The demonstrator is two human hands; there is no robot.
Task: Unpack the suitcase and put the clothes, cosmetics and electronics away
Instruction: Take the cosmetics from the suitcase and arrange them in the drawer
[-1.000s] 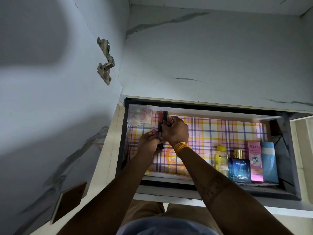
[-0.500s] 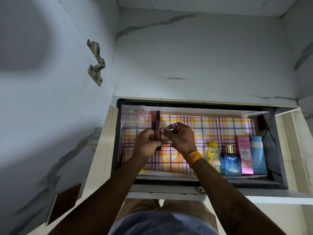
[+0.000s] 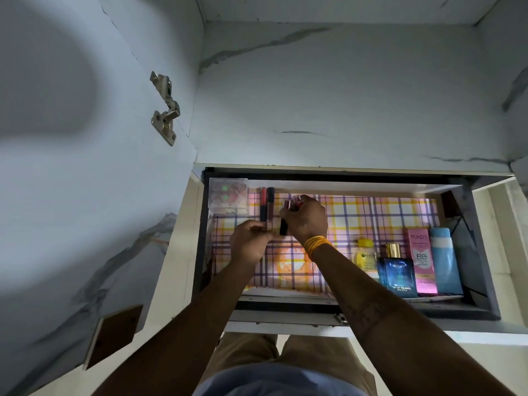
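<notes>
Two lip gloss tubes [image 3: 266, 203] already lie side by side near the drawer's [image 3: 354, 308] far left corner, probably to stay sorted. Right hand [image 3: 307, 218] grips more tubes; left hand [image 3: 250, 241] pinches one low, seemingly lining it up.

Home wardrobe interior: marble-look panels [image 3: 343, 95], door hinge [image 3: 165, 110], pulled-out drawer [image 3: 357, 308] with plaid liner [image 3: 371, 218] and toiletries [image 3: 405, 267].

Open drawer [image 3: 483, 307] lined with plaid paper [image 3: 371, 215], clear palette case [image 3: 228, 197] at its far-left corner, two lip-gloss tubes [image 3: 266, 202] just right of the case, bottles and boxes [image 3: 408, 264] along the near-right side
</notes>
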